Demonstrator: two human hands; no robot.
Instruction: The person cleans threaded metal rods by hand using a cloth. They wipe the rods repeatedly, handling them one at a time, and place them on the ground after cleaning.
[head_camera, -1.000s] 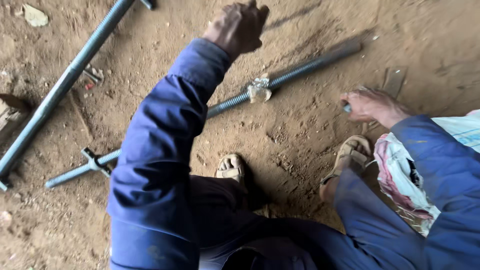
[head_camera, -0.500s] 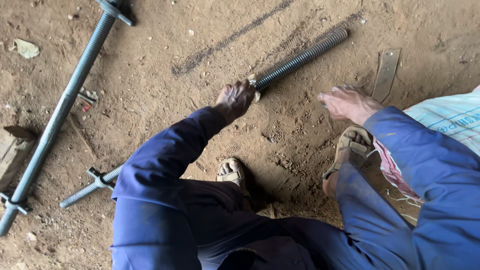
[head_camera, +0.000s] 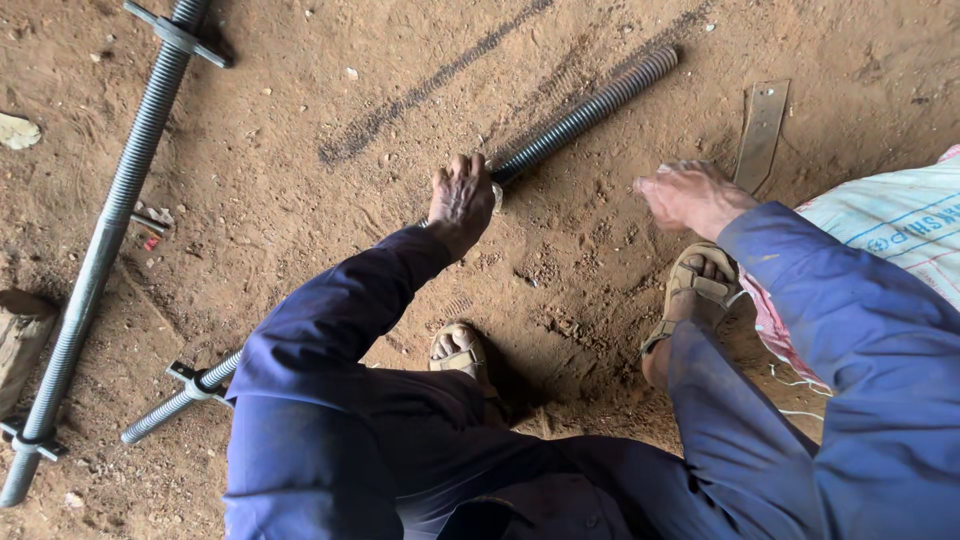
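Bare dirt lies open between threaded rod (head_camera: 585, 112) and metal strip (head_camera: 762, 130) — sack (head_camera: 880, 225) blocks rightward.

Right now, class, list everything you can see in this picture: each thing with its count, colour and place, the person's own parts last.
long grey threaded steel rod: one, grey, across the middle, under the left hand
second grey threaded rod with wing nuts: one, grey, left edge
flat rusty metal strip: one, brown, upper right
white woven sack: one, white, right edge
dirt floor: reddish-brown, everywhere
tan sandals: two, on the feet
left hand: on the rod's nut
right hand: open, above the ground
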